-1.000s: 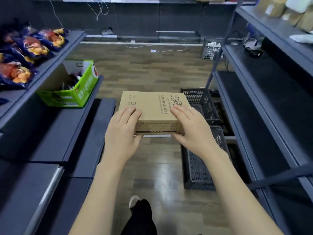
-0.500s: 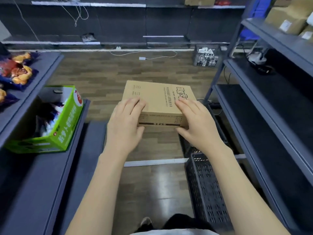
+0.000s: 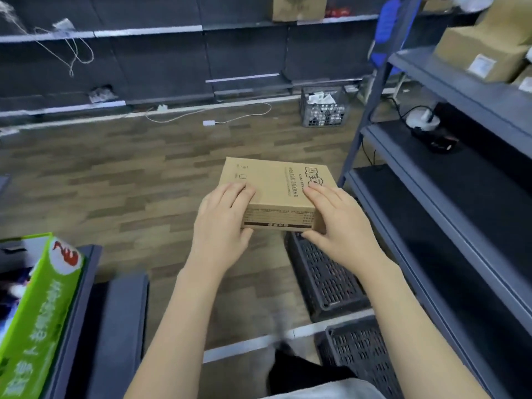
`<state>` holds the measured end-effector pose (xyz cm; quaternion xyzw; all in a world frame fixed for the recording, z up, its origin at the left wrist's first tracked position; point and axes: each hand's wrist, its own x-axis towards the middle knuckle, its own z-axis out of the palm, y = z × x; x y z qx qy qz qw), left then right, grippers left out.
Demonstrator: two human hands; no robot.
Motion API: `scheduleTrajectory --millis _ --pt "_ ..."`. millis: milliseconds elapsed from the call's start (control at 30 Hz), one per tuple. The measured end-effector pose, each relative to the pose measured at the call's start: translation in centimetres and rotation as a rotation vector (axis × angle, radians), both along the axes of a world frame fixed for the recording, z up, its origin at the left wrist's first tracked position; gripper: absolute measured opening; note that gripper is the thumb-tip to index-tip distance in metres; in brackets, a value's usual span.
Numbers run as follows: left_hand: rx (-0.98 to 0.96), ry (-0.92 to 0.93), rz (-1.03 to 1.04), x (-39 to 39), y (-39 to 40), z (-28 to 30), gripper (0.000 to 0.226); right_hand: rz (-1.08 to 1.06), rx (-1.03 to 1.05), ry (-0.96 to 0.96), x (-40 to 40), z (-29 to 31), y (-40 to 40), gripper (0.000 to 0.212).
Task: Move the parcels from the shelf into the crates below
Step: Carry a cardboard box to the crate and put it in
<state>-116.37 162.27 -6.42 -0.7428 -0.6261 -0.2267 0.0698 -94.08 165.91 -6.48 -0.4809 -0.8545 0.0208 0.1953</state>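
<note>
A flat cardboard parcel (image 3: 276, 191) sits in mid-air at the centre of the frame, held between both hands above the wood-patterned floor (image 3: 129, 182). The left hand (image 3: 221, 226) clasps its near left corner, fingers laid over the top and thumb under the bottom edge; the right hand (image 3: 336, 226) clasps the near right corner the same way. The hands are apart, one at each end of the parcel.

Just below and right of the parcel, a dark slotted crate (image 3: 325, 277) stands on the floor beside the grey shelf unit (image 3: 431, 226) along the right edge; its inside is hidden. A second dark crate (image 3: 359, 355) lies nearer, at the lower right, its contents also out of sight.

At upper right, more cardboard boxes (image 3: 483, 53) rest on the unit's top shelf. In the far centre-right, a grey basket (image 3: 325, 110) on the floor holds white packets. At lower left, an open green carton (image 3: 37, 312) on another shelf shows dark packets inside, blurred.
</note>
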Motion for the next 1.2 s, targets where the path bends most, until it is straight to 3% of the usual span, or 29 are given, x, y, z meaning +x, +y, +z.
scheduleTrajectory --millis 133,367,700,933,1067,1200 --pt "0.057 0.031 -0.028 0.4 8.6 2.1 0.075 -0.023 0.049 0.026 0.5 1.7 8.2 0.080" --pt "-0.035 0.032 -0.111 1.0 19.3 1.6 0.074 -0.091 0.045 0.003 1.4 0.9 17.1 0.081" --pt "-0.109 0.055 -0.472 4.3 38.5 3.1 0.078 -0.494 0.150 0.011 3.4 0.5 27.5 0.080" --pt "-0.166 0.117 -0.765 7.7 47.2 4.2 0.089 -0.800 0.198 -0.019 3.3 0.2 29.3 0.079" --pt "-0.374 -0.043 -0.907 10.8 48.2 4.0 0.093 -0.941 0.223 -0.064 4.4 0.1 27.7 0.074" --pt "-0.610 -0.073 -0.964 14.2 48.5 3.8 0.105 -1.040 0.194 -0.090 5.5 -0.3 25.8 0.076"
